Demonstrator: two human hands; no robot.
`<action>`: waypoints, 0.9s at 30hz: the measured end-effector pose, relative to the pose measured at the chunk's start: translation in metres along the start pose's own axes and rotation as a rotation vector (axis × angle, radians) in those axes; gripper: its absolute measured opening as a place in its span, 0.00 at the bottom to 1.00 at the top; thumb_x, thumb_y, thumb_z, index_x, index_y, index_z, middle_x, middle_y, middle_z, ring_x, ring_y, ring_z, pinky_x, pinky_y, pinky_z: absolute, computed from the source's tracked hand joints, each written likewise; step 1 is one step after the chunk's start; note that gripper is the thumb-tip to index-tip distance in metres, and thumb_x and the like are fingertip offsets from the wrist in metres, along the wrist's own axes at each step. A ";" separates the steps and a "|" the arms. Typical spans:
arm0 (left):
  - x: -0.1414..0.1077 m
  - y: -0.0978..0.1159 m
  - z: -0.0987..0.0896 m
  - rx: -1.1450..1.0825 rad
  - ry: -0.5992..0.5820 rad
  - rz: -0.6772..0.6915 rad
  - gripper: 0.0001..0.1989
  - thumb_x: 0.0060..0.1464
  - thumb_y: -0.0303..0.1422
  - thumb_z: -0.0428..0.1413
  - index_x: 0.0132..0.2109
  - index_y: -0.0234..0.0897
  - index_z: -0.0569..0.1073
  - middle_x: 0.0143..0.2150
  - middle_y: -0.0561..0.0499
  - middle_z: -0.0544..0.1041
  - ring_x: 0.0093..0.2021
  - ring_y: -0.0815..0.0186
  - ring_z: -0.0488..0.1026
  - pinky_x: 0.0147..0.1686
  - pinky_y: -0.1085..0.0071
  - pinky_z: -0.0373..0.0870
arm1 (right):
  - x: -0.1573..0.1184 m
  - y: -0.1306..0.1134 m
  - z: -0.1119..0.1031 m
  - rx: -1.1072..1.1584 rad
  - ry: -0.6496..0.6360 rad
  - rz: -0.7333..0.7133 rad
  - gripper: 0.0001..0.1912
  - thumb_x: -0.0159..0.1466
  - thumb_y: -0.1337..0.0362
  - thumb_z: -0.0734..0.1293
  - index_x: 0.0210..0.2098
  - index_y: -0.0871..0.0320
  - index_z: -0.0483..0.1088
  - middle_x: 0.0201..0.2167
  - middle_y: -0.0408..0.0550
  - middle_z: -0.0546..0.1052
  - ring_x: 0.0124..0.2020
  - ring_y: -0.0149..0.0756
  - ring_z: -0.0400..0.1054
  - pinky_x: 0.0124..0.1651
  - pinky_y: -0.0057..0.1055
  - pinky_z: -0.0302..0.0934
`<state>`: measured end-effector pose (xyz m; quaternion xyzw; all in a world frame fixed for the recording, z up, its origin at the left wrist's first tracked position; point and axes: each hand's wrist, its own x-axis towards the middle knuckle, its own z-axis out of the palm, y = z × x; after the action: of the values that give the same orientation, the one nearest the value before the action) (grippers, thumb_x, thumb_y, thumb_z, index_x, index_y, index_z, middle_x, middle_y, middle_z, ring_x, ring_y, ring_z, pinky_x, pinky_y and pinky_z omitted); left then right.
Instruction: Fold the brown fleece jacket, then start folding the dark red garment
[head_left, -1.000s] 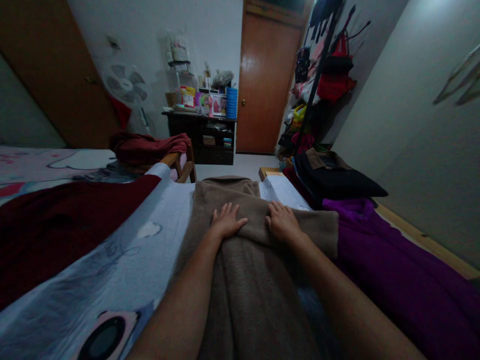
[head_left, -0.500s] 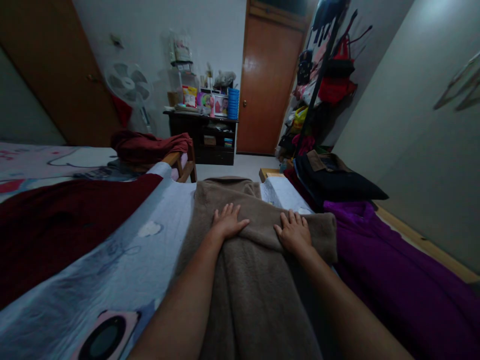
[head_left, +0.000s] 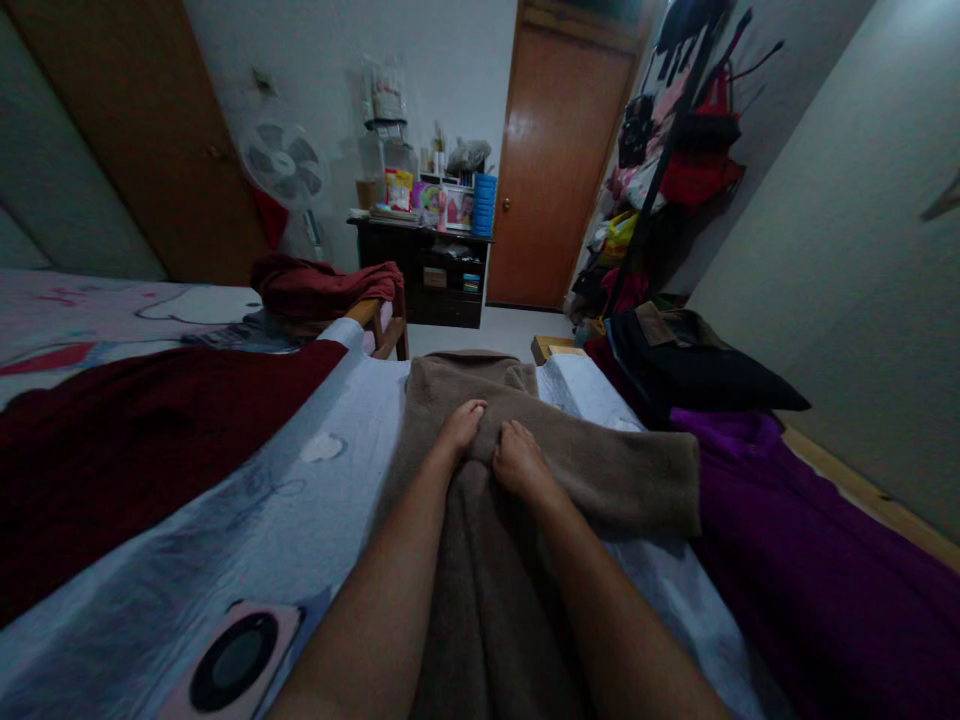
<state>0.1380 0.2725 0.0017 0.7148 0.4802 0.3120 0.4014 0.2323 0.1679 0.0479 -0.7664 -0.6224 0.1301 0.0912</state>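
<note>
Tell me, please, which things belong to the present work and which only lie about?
In the work:
brown garment, touched by left hand and right hand
pale sheet beneath it

Apparently only lying about:
dark red cloth
purple garment
folded dark clothes
pink object

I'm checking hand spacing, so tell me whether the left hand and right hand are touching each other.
Apart. The head view shows a strip of the brown garment between the left hand and right hand.

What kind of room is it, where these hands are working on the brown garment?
Probably a bedroom in a home: the brown garment lies on a bed-like surface with a pale blue cover, a standing fan is near the wall, and bags hang in the corner.
</note>
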 end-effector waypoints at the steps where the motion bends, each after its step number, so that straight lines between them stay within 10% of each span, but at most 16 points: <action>1: 0.003 -0.002 -0.001 -0.067 0.027 -0.003 0.20 0.58 0.31 0.42 0.51 0.36 0.74 0.54 0.44 0.76 0.55 0.61 0.71 0.59 0.62 0.62 | 0.000 -0.004 0.003 0.010 0.000 0.024 0.28 0.66 0.63 0.55 0.64 0.67 0.56 0.66 0.63 0.57 0.67 0.47 0.49 0.64 0.43 0.48; 6: 0.006 -0.008 -0.002 -0.425 0.130 -0.017 0.14 0.51 0.32 0.49 0.39 0.34 0.77 0.42 0.44 0.80 0.46 0.60 0.75 0.53 0.61 0.67 | -0.011 -0.013 0.025 0.006 0.092 0.131 0.32 0.68 0.50 0.55 0.66 0.60 0.54 0.69 0.60 0.50 0.69 0.55 0.41 0.63 0.60 0.40; 12: 0.009 -0.014 -0.004 -0.661 0.212 -0.053 0.10 0.46 0.35 0.53 0.34 0.35 0.75 0.35 0.47 0.79 0.40 0.63 0.76 0.49 0.63 0.69 | -0.021 -0.011 0.047 -0.082 0.279 0.083 0.32 0.68 0.51 0.55 0.67 0.60 0.54 0.69 0.59 0.51 0.70 0.51 0.40 0.66 0.55 0.34; 27: 0.005 -0.021 0.008 -0.551 0.394 -0.085 0.08 0.45 0.25 0.51 0.33 0.36 0.73 0.30 0.52 0.77 0.36 0.65 0.75 0.44 0.68 0.69 | -0.025 -0.009 0.053 -0.119 0.369 0.006 0.32 0.67 0.51 0.57 0.66 0.61 0.56 0.68 0.61 0.54 0.69 0.54 0.42 0.65 0.57 0.34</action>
<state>0.1376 0.2792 -0.0200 0.4849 0.4754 0.5453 0.4914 0.2028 0.1437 0.0027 -0.7832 -0.5993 -0.0496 0.1578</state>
